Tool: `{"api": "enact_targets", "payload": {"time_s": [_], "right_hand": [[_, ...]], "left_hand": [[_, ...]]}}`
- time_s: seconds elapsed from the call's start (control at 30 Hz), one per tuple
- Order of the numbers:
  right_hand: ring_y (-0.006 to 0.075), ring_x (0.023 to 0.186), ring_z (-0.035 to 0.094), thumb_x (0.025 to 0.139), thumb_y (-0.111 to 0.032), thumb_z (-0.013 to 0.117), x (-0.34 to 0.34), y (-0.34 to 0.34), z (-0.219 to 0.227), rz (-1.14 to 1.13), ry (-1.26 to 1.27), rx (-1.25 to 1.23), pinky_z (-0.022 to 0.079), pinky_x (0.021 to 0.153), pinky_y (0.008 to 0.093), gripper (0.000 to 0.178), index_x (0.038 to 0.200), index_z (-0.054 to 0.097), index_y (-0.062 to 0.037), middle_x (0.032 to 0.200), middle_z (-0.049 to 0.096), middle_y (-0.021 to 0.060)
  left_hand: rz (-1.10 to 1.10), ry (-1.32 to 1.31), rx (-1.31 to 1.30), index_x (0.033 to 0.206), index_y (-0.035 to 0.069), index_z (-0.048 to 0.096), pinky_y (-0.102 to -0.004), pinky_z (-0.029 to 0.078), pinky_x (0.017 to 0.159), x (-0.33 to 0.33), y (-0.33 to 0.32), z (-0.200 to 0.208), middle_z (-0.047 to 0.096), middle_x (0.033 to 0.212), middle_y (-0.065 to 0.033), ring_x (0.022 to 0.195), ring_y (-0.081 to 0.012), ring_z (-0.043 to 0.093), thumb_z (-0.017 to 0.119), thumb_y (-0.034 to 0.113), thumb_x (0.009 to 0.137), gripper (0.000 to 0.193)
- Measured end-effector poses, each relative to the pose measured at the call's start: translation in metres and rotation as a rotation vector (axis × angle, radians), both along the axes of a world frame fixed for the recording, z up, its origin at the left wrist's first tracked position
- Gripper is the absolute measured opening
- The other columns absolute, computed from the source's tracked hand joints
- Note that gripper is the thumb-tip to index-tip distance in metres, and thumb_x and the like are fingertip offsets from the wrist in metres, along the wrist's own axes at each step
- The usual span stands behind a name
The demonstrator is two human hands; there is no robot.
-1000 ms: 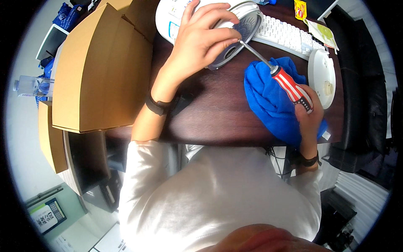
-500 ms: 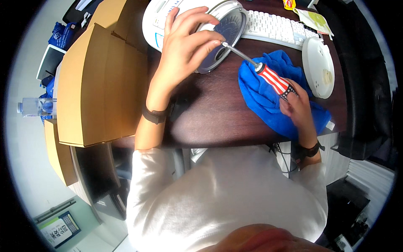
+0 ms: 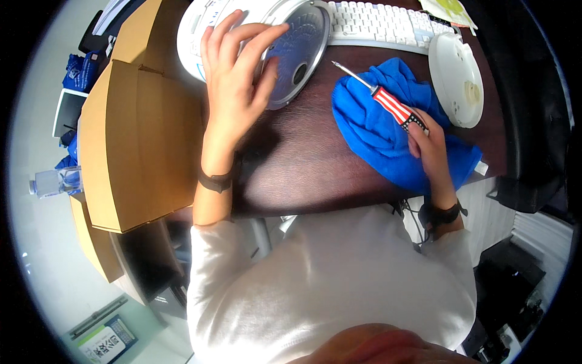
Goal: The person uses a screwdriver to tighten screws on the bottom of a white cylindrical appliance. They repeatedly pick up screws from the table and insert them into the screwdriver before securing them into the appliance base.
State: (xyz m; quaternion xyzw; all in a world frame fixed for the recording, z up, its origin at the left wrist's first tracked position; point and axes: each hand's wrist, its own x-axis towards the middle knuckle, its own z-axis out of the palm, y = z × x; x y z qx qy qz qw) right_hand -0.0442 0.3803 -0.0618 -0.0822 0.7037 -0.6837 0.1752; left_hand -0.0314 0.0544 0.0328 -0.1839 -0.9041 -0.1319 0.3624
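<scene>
My right hand (image 3: pixel 431 142) is wrapped round the striped red, white and black handle of a screwdriver (image 3: pixel 394 106). Its bare metal tip points up and left, above a crumpled blue cloth (image 3: pixel 382 127). My left hand (image 3: pixel 237 82) is raised with its fingers apart, in front of a white round-bodied appliance (image 3: pixel 197 36). A dark, ribbed round face (image 3: pixel 297 51) with a pale rim shows beside my left fingertips. Whether those fingers touch it I cannot tell. To the right of the cloth rests a shallow white round cover (image 3: pixel 451 85), its inner side showing.
A white keyboard (image 3: pixel 382 27) lies at the back of the dark wooden table (image 3: pixel 297 164). Large cardboard boxes (image 3: pixel 139 139) stand along the left side, with a clear plastic bottle (image 3: pixel 57 182) beyond them. A pale green and white packet (image 3: pixel 451 11) lies at the back right.
My left fingers have come away from the screwdriver's tip, and that hand has shifted left. The screwdriver has dropped slightly back toward the cloth, still in my right hand. The whole view has shifted a little.
</scene>
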Motion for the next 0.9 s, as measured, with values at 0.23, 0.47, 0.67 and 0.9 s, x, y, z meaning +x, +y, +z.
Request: {"api": "enact_targets", "payload": {"time_s": [0.23,0.47,0.67,0.9], "right_hand": [[0.0017,0.049,0.041,0.086,-0.019,0.06,-0.002,-0.005,0.003,0.052,0.031,0.111,0.031,0.041,0.018,0.032,0.112,0.057,0.0004,0.073,0.054,-0.0006],[0.0048,0.066,0.051,0.085,-0.021,0.062,-0.005,-0.004,-0.002,0.08,0.116,0.166,0.042,0.056,0.0196,0.035,0.111,0.056,0.0022,0.085,0.06,0.0041],[0.0076,0.075,0.055,0.085,-0.021,0.063,-0.004,-0.002,-0.002,0.103,0.114,0.16,0.046,0.064,0.022,0.035,0.111,0.056,0.0025,0.089,0.061,0.0067],[0.0085,0.076,0.056,0.084,-0.019,0.063,0.004,0.004,0.001,0.128,0.155,0.216,0.046,0.067,0.0229,0.036,0.112,0.055,0.0026,0.091,0.062,0.0078]], "left_hand": [[0.074,0.106,0.119,0.107,0.01,0.063,-0.0454,0.029,0.104,0.023,0.004,-0.025,0.046,0.121,-0.0112,0.125,-0.0335,0.037,0.066,-0.001,0.074,0.036],[0.201,0.274,0.242,0.127,0.004,0.046,-0.0488,0.025,0.106,0.049,-0.011,-0.052,0.031,0.141,-0.019,0.132,-0.0357,0.03,0.06,0.002,0.081,0.048],[0.414,0.196,0.271,0.134,-0.001,0.038,-0.0433,0.026,0.106,0.081,-0.014,-0.046,0.034,0.138,-0.0186,0.126,-0.0319,0.036,0.048,0.001,0.079,0.056],[0.475,0.162,0.244,0.132,-0.002,0.039,-0.0429,0.032,0.102,0.103,-0.014,-0.052,0.038,0.133,-0.0212,0.123,-0.0348,0.038,0.047,0.005,0.079,0.054]]}}
